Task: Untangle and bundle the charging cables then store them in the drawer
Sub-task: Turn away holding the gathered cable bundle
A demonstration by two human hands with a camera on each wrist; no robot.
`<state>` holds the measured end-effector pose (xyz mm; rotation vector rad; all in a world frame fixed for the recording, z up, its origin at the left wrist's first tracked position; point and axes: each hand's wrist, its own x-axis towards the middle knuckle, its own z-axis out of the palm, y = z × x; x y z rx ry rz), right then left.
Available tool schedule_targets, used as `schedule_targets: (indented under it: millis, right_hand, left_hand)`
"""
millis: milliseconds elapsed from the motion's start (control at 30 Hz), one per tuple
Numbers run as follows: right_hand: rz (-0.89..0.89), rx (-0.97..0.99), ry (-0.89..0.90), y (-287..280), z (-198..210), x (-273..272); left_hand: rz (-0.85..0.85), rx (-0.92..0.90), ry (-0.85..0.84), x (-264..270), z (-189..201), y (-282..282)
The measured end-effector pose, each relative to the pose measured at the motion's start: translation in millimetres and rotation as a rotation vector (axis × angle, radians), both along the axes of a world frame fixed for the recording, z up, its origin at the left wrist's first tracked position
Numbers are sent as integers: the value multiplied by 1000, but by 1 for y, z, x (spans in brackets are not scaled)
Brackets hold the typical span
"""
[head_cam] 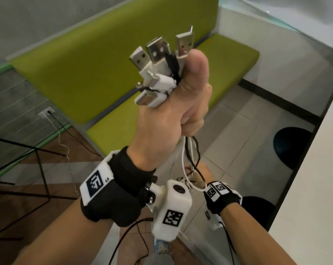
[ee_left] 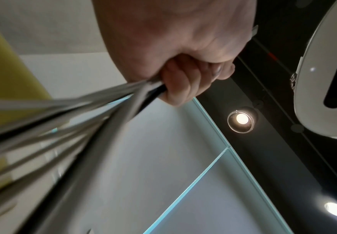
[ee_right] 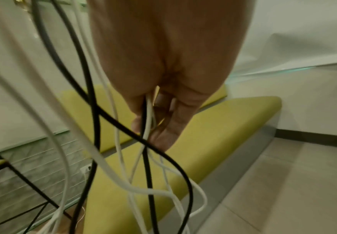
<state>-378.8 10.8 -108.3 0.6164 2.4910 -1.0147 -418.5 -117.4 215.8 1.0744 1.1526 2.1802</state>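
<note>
My left hand (head_cam: pixel 173 119) is raised in a fist round a bundle of white and black charging cables, thumb pressed on top. Several USB plugs (head_cam: pixel 158 60) fan out above the fist. The cable strands (head_cam: pixel 190 155) hang from the bottom of the fist toward my right hand (head_cam: pixel 202 175), which is mostly hidden behind the left wrist camera. In the left wrist view the curled fingers (ee_left: pixel 183 79) clamp the strands (ee_left: pixel 83 114). In the right wrist view my right hand (ee_right: pixel 153 126) points down and pinches a white and a black cable (ee_right: pixel 146 114) between thumb and fingers; loose loops (ee_right: pixel 163 182) dangle below.
A green padded bench (head_cam: pixel 85 64) runs along the wall ahead. A white tabletop (head_cam: pixel 315 169) borders the right side, with black round stools (head_cam: pixel 292 144) under it. A black metal frame (head_cam: pixel 37 169) stands at the left, near a wall socket (head_cam: pixel 47 112) with cords plugged in.
</note>
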Motion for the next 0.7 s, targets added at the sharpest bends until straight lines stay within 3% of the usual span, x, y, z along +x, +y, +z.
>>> schedule_targets:
  millis: [133, 233, 467, 533, 600, 700]
  right_hand:
    - [20, 129, -114, 13, -26, -5]
    - [-64, 39, -149, 18, -44, 2]
    - [27, 21, -219, 36, 17, 3]
    - [-49, -40, -95, 48, 44, 5]
    - [-212, -153, 180, 53, 74, 14]
    - [-271, -448, 458, 40, 123, 36]
  left_hand:
    - [-3, -30, 5, 8, 4, 0]
    - [18, -82, 79, 7, 10, 3]
    - [153, -173, 88, -8, 3, 7]
    - [194, -181, 86, -11, 1, 8]
    - [241, -182, 87, -12, -4, 9]
    - [303, -195, 74, -12, -8, 11]
